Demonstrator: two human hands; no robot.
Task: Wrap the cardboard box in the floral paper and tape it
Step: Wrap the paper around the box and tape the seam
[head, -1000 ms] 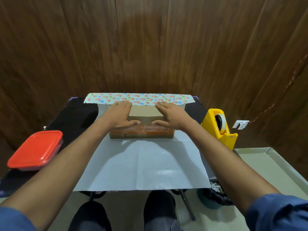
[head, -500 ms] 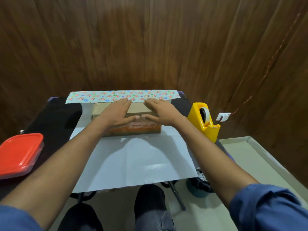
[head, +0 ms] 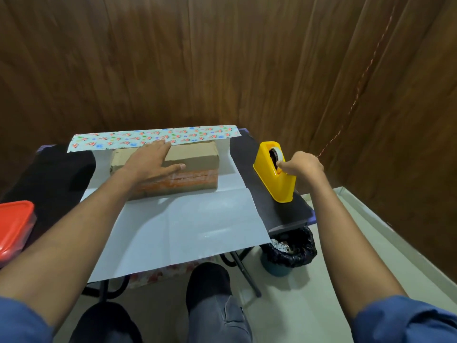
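against dark wood panelling, on the black surface (head: 272, 194), your left hand (head: 148, 160) presses flat on the cardboard box (head: 193, 164) atop the floral paper (head: 153, 137), your right hand (head: 300, 165) pinches tape at the yellow dispenser (head: 274, 179); pulling could let the loose far flap slip.

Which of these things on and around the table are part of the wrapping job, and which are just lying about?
In use:
cardboard box, under the left hand
floral paper, spread beneath the box
yellow tape dispenser, the right hand at its tape

Lying about:
red-lidded container
bin with black liner, on the floor
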